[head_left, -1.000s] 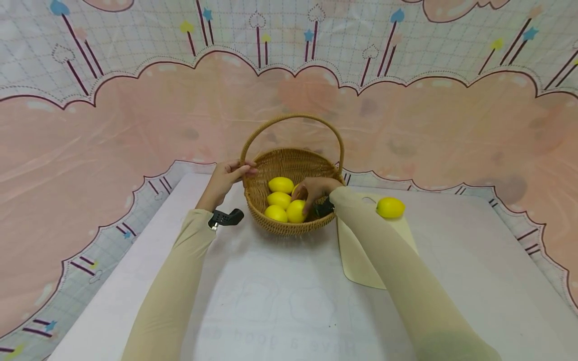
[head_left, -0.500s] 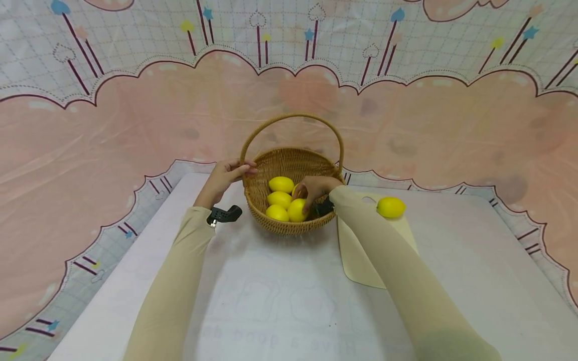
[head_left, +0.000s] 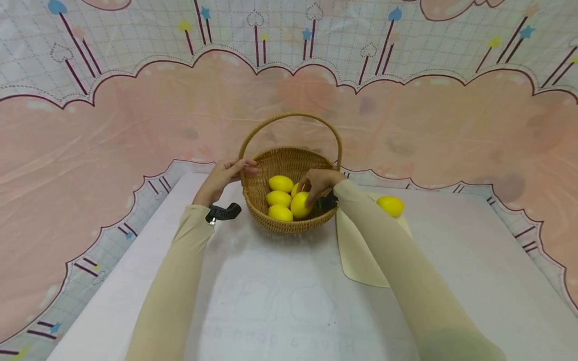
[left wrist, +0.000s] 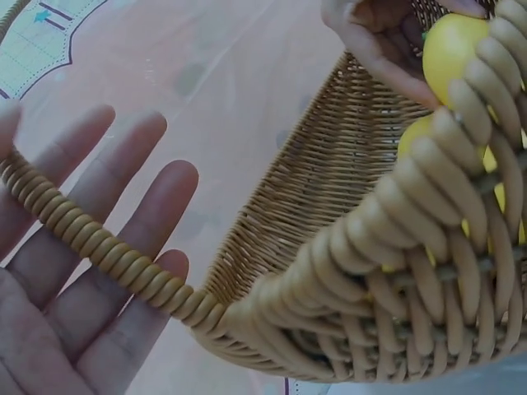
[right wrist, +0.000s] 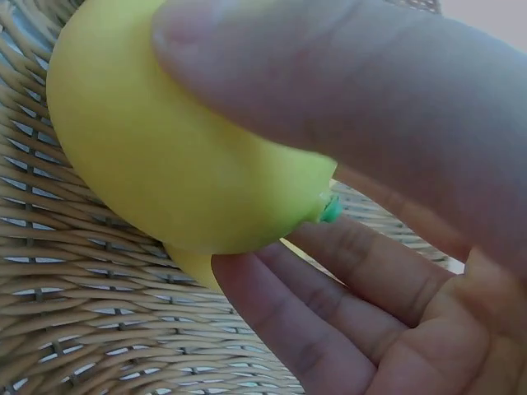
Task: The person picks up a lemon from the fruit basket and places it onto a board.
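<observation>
Head view: inside the wicker basket (head_left: 271,225), toward its right side, a held lemon (head_left: 300,206) between thumb and fingers of the right hand (head_left: 319,181); just beside it, four other lemons (head_left: 278,198), one of them partly hidden. At the basket's left, the left hand (head_left: 221,179) at the foot of the arched handle (head_left: 291,115). Best to steady lightly there, without tipping the basket, and to move the fruit slowly enough not to roll its neighbours. On the white table (head_left: 271,286), a pale flat board (head_left: 361,255) and, at its far right end, a lone lemon (head_left: 390,205).

Left wrist view: fingers straight and spread behind the handle; cannot tell about any firm thumb pressure. Thick coiled wrapping on the handle, fat rope-like twists along the rim, finer weave on the inner wall, glimpses of yellow through the gaps.

Right wrist view: thumb along the held lemon's upper side, fingertips closing in underneath. Sensible to grip at the fullest part, gently and evenly, clear of the small green stem nub. Smooth, satiny skin, plump oval form tapering to the stem; probably slippery and quick to roll.
</observation>
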Demonstrator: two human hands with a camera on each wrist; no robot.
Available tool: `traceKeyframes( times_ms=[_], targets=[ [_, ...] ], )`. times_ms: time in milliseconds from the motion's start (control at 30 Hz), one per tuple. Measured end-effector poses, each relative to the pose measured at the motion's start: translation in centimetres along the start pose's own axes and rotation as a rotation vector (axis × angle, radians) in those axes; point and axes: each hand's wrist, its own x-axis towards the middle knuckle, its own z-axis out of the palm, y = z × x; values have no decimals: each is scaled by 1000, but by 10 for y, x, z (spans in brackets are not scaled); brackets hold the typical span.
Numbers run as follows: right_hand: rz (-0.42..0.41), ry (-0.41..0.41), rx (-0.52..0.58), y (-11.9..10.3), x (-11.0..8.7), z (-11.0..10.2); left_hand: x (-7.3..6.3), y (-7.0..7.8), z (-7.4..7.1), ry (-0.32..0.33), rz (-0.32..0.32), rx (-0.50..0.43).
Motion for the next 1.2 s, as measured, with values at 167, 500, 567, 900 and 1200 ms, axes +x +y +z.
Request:
traceKeyframes(
  times_ms=[167,500,567,900,1200],
  targets=[
    [-11,29,23,-1,-6,-4,-2,7,4,21,14,-24],
    [-68,117,23,-3,-23,-11,0,3,9,129,93,-132],
    [-77,134,29,-3,-26,-12,0,3,10,138,94,-138],
    [-119,194,164,3,-42,-13,1,1,12,168,68,-115],
    [-189,253,229,3,-60,-15,-2,6,13,170,59,-136]
  ],
)
